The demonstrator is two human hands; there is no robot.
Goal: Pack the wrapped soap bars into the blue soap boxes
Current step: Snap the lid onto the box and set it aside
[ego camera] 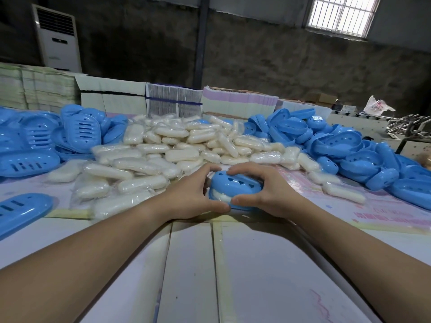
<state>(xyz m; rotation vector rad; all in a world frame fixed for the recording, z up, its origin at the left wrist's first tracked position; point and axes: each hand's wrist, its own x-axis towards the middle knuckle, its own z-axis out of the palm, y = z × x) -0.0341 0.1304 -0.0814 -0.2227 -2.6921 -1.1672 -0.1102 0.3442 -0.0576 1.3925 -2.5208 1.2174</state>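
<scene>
A blue soap box (234,184) with heart-shaped holes in its lid rests on the table in front of me. A white wrapped soap bar (221,197) shows in the gap between its two halves. My left hand (193,197) grips the box's left side and my right hand (258,194) grips its right side, thumbs at the near edge and fingers over the top. Behind lies a big heap of wrapped soap bars (168,150).
Blue box halves with slots are piled at the left (42,141), and halves with holes at the right (349,150). One slotted half (21,208) lies near the left edge. Stacks of flat cartons (172,99) line the back. The table is covered in pale sheets (193,264).
</scene>
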